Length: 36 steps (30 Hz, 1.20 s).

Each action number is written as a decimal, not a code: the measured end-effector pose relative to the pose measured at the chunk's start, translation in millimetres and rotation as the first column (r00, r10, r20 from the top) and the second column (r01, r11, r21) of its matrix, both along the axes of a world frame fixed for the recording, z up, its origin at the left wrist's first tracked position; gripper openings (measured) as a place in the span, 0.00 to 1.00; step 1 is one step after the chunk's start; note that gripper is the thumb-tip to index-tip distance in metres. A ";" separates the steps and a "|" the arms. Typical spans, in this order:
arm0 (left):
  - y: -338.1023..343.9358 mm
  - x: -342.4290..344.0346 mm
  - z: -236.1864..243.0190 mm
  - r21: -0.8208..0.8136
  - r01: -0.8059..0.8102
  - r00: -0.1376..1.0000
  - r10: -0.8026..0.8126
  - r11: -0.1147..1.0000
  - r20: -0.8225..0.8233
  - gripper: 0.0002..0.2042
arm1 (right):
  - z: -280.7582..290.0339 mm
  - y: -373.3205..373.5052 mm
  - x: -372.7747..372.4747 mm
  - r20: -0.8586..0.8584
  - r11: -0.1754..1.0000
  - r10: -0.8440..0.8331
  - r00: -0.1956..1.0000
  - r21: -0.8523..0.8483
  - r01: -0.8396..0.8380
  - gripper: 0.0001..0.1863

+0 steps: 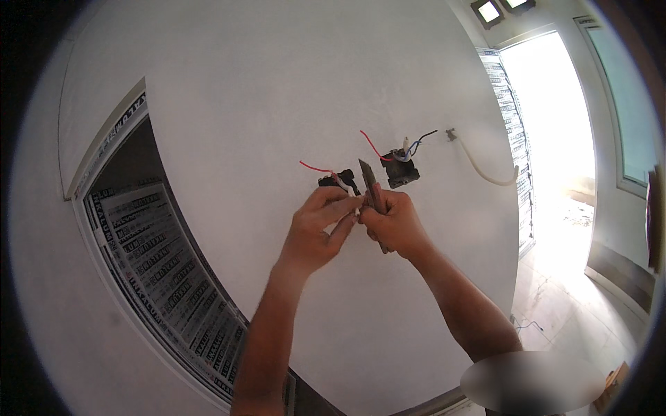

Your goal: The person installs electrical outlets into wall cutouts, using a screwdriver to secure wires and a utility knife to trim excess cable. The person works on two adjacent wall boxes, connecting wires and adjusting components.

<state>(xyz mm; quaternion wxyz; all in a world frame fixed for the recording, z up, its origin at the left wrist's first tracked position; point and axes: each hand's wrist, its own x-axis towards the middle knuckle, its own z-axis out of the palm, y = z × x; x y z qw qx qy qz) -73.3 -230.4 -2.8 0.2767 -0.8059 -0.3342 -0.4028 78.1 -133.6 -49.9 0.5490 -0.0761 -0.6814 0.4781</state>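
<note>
In front of a white wall [277, 83], my left hand [316, 232] pinches the end of a thin white wire between thumb and fingertips. The wire comes out of a black wall box [326, 182], which my left fingers partly cover; a red wire [316, 167] also sticks out of that box. My right hand [395, 225] is closed around a utility knife [366, 177], its dark blade end pointing up. Both hands' fingertips meet at the white wire. Just right of the knife, a second black wall box [402, 173] has red, blue, black and white wires poking out.
A pale flexible conduit [479, 170] sticks out of the wall at the right. The left side has a door frame and a door [163, 256] wrapped in printed film. Far right, a bright doorway [551, 125] opens beside a window [621, 104], above a tiled floor [555, 305].
</note>
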 end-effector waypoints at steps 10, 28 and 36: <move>26.1 8.5 22.1 -0.009 0.124 0.788 -0.093 0.992 0.608 0.09 | 2.9 -7.2 -7.4 0.033 0.747 -0.572 0.820 0.435 0.503 0.13; 22.0 -2.6 38.9 -0.192 0.229 0.715 -0.030 0.954 0.699 0.10 | -19.7 5.5 -7.7 -0.168 0.971 0.099 0.981 -0.198 -0.132 0.13; 33.1 10.5 20.4 -0.104 0.149 0.712 -0.034 0.983 0.701 0.12 | 10.9 -15.6 -23.3 -0.337 0.893 0.226 0.914 -0.304 -0.333 0.08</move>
